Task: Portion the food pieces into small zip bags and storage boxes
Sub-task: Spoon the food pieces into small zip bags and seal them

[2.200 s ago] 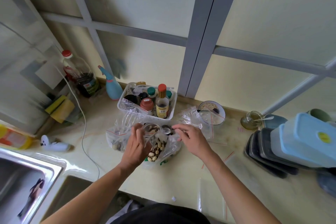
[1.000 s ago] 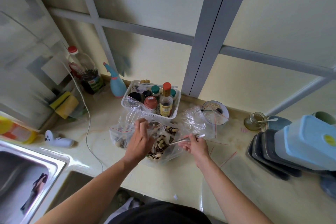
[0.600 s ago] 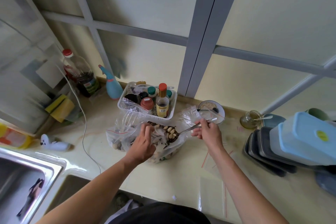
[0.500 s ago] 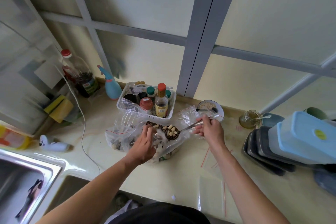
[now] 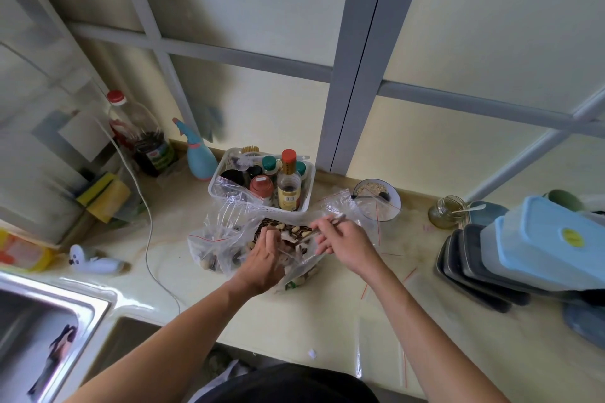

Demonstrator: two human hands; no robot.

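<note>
Pale and dark-striped food pieces (image 5: 289,230) are lying heaped in a crinkled clear plastic bag (image 5: 229,232) at the middle of the glossy cream surface (image 5: 196,278). The left hand (image 5: 265,260) is pinching the bag's rim. The right hand (image 5: 343,240) is curling round a thin metal utensil (image 5: 330,221), its tip blurred. Blue-lidded storage boxes (image 5: 550,239) are stacking at the right, partly cut off.

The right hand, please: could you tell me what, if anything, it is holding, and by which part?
The right hand pinches a thin metal spoon by its handle; the bowl end is over the clear plastic food bag.
</note>
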